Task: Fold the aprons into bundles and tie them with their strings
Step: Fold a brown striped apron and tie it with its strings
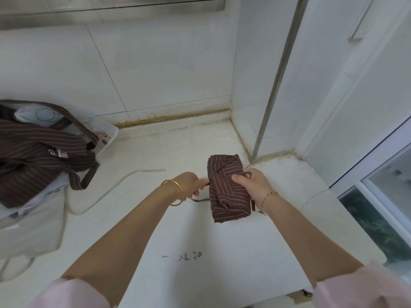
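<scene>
A brown striped apron folded into a tight bundle [226, 190] lies on the white counter [222, 252], with its strap wrapped across it. My left hand [191, 184] pinches the dark string at the bundle's left side. My right hand [253, 185] grips the bundle's right edge, fingers curled round the strap there. A thin string end [199, 200] trails on the counter below my left hand.
A heap of unfolded brown striped aprons [37, 156] lies at the left on white printed aprons [29, 227] with a long white strap [124, 176]. Tiled walls close the back and right. A metal pipe [278, 81] stands in the corner. A window [384, 203] is at right.
</scene>
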Demonstrator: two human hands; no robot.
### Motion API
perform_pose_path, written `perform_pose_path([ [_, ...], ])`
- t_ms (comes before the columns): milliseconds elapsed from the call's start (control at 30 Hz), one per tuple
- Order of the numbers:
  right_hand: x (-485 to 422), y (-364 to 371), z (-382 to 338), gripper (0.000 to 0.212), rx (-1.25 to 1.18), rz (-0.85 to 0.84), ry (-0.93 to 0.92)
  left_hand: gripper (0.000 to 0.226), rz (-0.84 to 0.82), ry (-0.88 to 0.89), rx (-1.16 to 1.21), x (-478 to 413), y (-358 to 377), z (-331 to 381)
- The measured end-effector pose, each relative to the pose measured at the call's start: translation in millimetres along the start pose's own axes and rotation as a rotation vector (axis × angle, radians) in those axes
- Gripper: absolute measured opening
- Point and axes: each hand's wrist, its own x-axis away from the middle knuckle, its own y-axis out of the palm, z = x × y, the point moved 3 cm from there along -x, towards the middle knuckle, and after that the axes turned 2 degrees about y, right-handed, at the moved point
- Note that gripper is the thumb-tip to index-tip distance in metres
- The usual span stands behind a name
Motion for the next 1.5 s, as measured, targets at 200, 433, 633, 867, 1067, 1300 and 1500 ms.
perform_pose_path([
  [200,-4.0,-1.4,44.2,0.035,0.309,0.013,0.071,0.026,-0.088,0.098,-0.552,12.9,16.2,-5.3],
  [433,2.5,18.1,66.5,0.036,0.448,-0.104,0.022,0.019,0.012,0.328,0.139,7.9,55.9,17.7],
  [633,4.4,9.7,63.0,0.015,0.548,0.046,-0.134,0.003,0.142,0.349,0.007,-11.8,100.5,1.2],
  [867,-8.5,37.7,26.1,0.040,0.771,-0.311,-0.375,0.023,0.129,0.668,-0.342,-7.3,100.6,-10.2],
  [1067,-29.6,58.3,40.3,0.040,0.965,-0.368,-0.252,0.037,0.288,0.873,-0.611,5.7,102.3,-39.4],
  [1300,-30.5,57.0,41.4,0.040,0.729,-0.336,-0.158,0.040,0.204,0.723,-0.608,1.9,106.8,-41.0],
  [1500,-3.9,18.0,38.7,0.037,0.287,-0.210,-0.038,0.021,0.045,0.342,0.426,0.5,68.3,-6.8],
])
